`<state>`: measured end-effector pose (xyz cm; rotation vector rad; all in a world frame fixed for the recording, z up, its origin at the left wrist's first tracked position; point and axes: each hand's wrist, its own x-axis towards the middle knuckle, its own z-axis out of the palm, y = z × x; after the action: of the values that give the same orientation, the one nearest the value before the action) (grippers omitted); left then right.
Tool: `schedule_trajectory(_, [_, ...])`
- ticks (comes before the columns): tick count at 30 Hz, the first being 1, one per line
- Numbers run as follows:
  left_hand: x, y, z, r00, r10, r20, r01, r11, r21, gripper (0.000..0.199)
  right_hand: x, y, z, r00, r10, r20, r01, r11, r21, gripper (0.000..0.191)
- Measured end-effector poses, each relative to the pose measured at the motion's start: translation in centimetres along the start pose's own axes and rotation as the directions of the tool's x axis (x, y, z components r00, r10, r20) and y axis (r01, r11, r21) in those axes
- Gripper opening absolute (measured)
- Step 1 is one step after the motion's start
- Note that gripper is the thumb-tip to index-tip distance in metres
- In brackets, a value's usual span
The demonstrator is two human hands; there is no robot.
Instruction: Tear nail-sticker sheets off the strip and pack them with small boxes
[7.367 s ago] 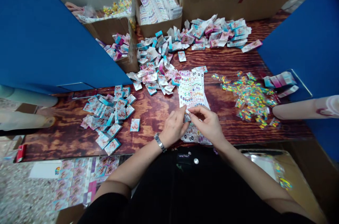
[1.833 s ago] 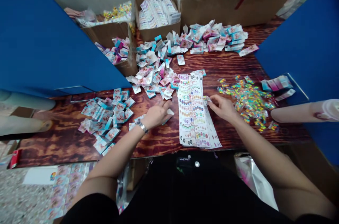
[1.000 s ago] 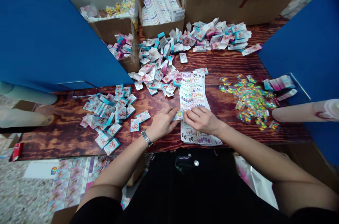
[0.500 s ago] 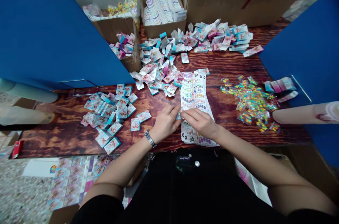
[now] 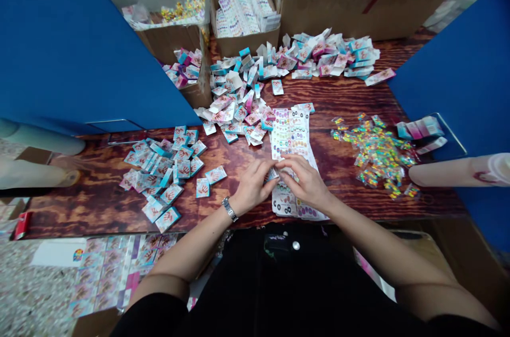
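Note:
A small cardboard box is between my two hands, largely covered by fingers. My left hand, with a metal-band watch at the wrist, is closed on it from the left. From the right, my right hand curls its thumb and fingertips against the box's end. Beneath the hands lie printed sticker sheets with rows of small coloured shapes, stacked in two overlapping strips. To the left is a pile of closed printed boxes; two more boxes lie apart from it.
Open small boxes are heaped across the table's back. Small bags of yellow and green pieces lie at right. Behind stand a carton of sticker sheets and a large carton. Blue panels flank the table.
My right hand's fingers have spread and lifted slightly from their tight pinch. The small box shows more between the hands. My left hand stays nearly in place.

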<state>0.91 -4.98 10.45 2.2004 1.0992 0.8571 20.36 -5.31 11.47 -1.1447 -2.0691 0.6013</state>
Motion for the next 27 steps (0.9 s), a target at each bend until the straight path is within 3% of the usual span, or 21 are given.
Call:
schedule_trajectory(3, [0.0, 0.1, 0.1, 1.0, 0.015, -0.011, -0.015, 1.0, 0.007, 0.028, -0.2, -0.1, 1.0, 0.977, 0.19, -0.096, -0.178, 0.976, 0.124, 0.035])
schedule_trajectory(6, [-0.1, 0.2, 0.2, 0.998, 0.042, -0.037, -0.039, 0.996, 0.078, 0.026, -0.6, -0.5, 2.1, 0.928, 0.359, -0.103, -0.32, 0.907, 0.275, 0.041])
schedule_trajectory(11, [-0.2, 0.5, 0.6, 0.997, 0.049, -0.065, -0.033, 0.973, 0.227, 0.037, -0.6, -1.4, 2.4, 0.915, 0.381, -0.135, -0.306, 0.871, 0.384, 0.022])
schedule_trajectory(17, [-0.5, 0.5, 1.0, 0.993, 0.072, -0.096, -0.037, 0.945, 0.326, 0.055, 0.2, -1.2, 2.7, 0.858, 0.507, -0.079, -0.366, 0.713, 0.599, 0.022])
schedule_trajectory(20, [-0.6, 0.5, 1.2, 0.994, 0.069, -0.088, -0.036, 0.942, 0.335, 0.059, 0.3, -1.0, 2.9, 0.85, 0.52, -0.09, -0.379, 0.721, 0.58, 0.02])
schedule_trajectory(22, [-0.6, 0.6, 1.4, 0.994, 0.064, -0.092, -0.028, 0.936, 0.35, 0.06, 0.3, -1.1, 2.7, 0.861, 0.495, -0.116, -0.376, 0.775, 0.508, 0.017])
schedule_trajectory(27, [-0.6, 1.1, 1.9, 0.991, 0.037, -0.132, 0.029, 0.884, 0.467, 0.063, 0.0, -2.6, 2.6, 0.931, 0.27, -0.244, -0.245, 0.961, 0.126, 0.024])
